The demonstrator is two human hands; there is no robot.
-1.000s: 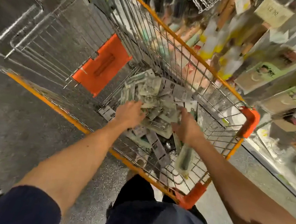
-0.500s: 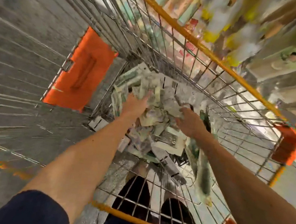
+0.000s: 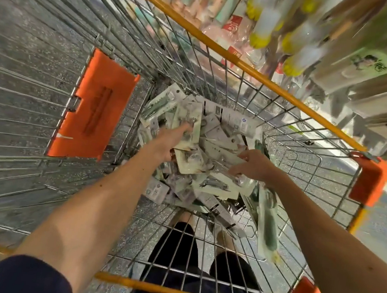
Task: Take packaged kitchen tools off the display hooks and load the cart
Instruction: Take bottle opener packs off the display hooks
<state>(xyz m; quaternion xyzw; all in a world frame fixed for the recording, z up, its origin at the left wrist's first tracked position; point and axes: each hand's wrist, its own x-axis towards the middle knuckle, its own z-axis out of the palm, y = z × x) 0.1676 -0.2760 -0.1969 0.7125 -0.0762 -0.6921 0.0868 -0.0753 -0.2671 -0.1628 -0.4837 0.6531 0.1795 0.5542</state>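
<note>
Left hand (image 3: 172, 140) reaches deep into the cart (image 3: 247, 67) with its fingers stretched fairly straight and laid flat on a green-backed card at the top of the heap, pressing rather than gripping. The right hand (image 3: 255, 165) lies on the near right of the same heap with its fingers bent over the edge of a pale card; whether it pinches that card or only rests on it I cannot tell. The packaged tools (image 3: 214, 146) lie jumbled across the far half of the cart floor, cards overlapping at all angles. One long green pack (image 3: 268, 230) leans against the right-hand wire wall. I judge these packs to be light, with stiff card backs and slick clear blisters that slide over one another, so each is best pinched at a card edge or at its hang hole rather than on the plastic bubble. Small corners could poke through the wire mesh and snag. The orange seat flap (image 3: 96, 111) lies folded against the left side, apart from the heap. Blurred hanging goods (image 3: 272, 26) crowd just past the cart's far rail, so an arm lifted out must clear that rail and these packs.
</note>
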